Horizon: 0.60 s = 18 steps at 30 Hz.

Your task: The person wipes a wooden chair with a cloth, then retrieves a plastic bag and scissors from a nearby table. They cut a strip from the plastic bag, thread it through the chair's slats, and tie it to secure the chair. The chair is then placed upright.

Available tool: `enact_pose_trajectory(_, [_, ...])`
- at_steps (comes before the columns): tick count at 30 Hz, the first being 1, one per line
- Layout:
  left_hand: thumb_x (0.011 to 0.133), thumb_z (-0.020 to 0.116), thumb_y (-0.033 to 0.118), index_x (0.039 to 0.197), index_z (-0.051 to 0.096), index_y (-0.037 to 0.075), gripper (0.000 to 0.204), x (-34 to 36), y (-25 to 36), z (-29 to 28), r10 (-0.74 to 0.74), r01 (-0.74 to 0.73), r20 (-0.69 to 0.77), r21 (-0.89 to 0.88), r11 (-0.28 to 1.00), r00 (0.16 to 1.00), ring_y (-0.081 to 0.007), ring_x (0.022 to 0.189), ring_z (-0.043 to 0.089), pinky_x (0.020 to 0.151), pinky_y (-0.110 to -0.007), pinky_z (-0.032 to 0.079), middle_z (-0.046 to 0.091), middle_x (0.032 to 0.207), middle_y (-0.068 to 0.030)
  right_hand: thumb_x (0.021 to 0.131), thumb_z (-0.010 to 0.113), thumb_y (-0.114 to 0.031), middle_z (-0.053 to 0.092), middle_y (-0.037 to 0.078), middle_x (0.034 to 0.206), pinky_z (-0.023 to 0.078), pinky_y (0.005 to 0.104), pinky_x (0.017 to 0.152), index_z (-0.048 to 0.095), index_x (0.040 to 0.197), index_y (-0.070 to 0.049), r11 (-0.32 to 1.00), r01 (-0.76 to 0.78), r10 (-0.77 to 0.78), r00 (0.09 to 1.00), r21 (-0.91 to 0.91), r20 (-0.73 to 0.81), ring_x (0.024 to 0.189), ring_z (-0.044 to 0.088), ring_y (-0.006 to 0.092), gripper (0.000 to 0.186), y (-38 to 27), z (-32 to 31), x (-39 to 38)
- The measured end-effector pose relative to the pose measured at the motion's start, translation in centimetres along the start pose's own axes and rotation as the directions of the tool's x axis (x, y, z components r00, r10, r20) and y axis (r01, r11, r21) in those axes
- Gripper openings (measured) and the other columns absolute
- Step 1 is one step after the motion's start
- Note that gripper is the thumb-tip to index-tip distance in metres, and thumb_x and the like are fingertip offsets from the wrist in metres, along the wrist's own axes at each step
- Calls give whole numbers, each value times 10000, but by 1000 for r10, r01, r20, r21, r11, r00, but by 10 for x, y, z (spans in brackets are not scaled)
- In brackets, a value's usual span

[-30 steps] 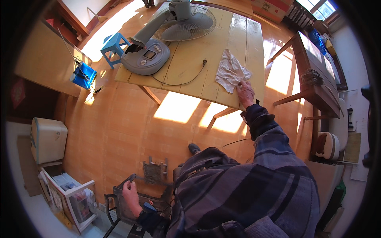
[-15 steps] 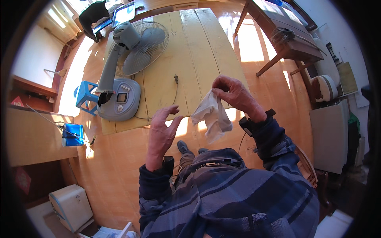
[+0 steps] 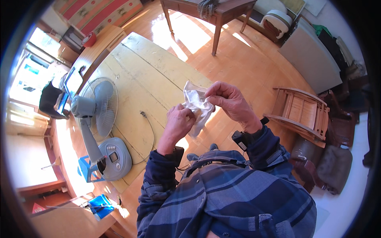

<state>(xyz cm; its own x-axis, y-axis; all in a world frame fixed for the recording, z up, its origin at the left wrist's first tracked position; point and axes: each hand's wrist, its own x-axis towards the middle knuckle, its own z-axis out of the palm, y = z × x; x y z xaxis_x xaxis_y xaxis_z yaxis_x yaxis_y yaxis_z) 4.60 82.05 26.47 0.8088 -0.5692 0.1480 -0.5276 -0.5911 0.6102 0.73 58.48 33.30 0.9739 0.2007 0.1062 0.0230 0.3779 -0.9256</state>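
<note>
A thin white cloth (image 3: 197, 101) hangs in front of me, crumpled, beside the near right edge of the yellow wooden table (image 3: 158, 71). My right hand (image 3: 230, 101) pinches its upper right part between thumb and fingers. On the other side, my left hand (image 3: 178, 123) has its fingers closed on the cloth's left edge. To the left on the table lies a grey electric fan (image 3: 85, 107), with its wire-caged blades and its control base (image 3: 115, 158). The fan's cord ends in a dark plug (image 3: 143, 114) on the tabletop.
A blue plastic stool (image 3: 87, 168) stands beyond the table's left edge, with a blue container (image 3: 101, 206) nearer me. A wooden folding chair (image 3: 299, 113) is at the right. Farther back is a brown table (image 3: 222, 10) with a bundle of grey cord (image 3: 207, 8).
My left hand, open and apart before, has come to the cloth and closed on it. My right hand keeps its hold. The view has swung to the right.
</note>
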Motion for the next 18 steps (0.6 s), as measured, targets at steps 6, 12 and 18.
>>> enact_pose_trajectory(6, [865,775,149,1031,731,40,203,30,23,-9,-76,51,-224,-116,992,972,-303,1048,636,946,-398,497,656,1044,-134,1053,626,-92,658,-33,927,495,197,799,651,1262,-54,982,48,-78,984,-185,-160,874,590,40,213,-16,-48,-11])
enact_pose_trajectory(12, [907,795,265,1240,650,-14,458,61,78,7,97,-37,76,-572,820,992,-280,1160,643,1006,-402,488,688,1209,-171,1039,642,-102,669,1,901,504,211,720,611,1316,-44,984,-82,77,996,-159,-36,825,613,50,285,-5,-61,-7])
enact_pose_trajectory(18, [967,762,270,977,703,1,275,88,84,44,-160,303,261,-733,609,952,-63,746,572,663,-263,467,660,816,14,988,741,-230,680,33,888,523,244,739,621,1203,-15,987,-135,111,967,-92,-229,813,628,89,327,9,-97,-18])
